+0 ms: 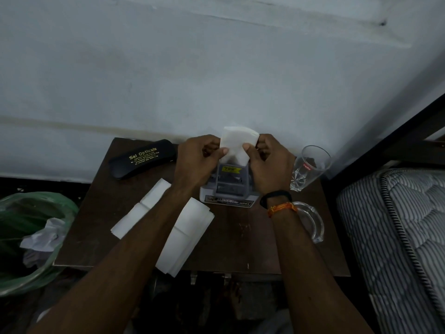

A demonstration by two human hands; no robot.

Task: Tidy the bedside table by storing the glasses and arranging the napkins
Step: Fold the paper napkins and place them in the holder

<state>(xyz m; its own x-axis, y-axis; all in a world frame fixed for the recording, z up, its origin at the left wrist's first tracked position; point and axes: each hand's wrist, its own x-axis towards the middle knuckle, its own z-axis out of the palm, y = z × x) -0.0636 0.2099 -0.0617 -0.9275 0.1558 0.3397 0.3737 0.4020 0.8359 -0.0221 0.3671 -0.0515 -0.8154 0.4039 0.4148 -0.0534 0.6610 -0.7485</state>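
While both hands work above the middle of the brown bench (252, 239), one white napkin (237, 143) is pinched between them: the left hand (199, 160) closes its thumb and fingers on the napkin's left edge, and the right hand (267, 162) grips the right edge the same way. That napkin hangs just over a small grey holder (227, 189), which stands near the back of the bench and bears a yellow label; whether the napkin's lower edge touches the holder cannot be told. Two more napkin stacks lie flat on the bench in front: one stack (134, 213) to the left of the left forearm, partly hidden by it, and a second stack (185, 235) between the two forearms, its near end reaching past the bench's front edge. One black glasses case (142, 159) with gold lettering lies closed at the back left corner, well apart from the holder; no glasses can be seen outside it. One clear tumbler (309, 167) stands at the back right corner, just beside the right hand. One clear glass ashtray (313, 222) sits on the right side of the bench, partly behind the right wrist, which wears one black band (275, 197) and one orange thread (281, 209). One green bag (31, 237) holding crumpled paper sits left of the bench, and one striped mattress (397, 237) lies to the right.
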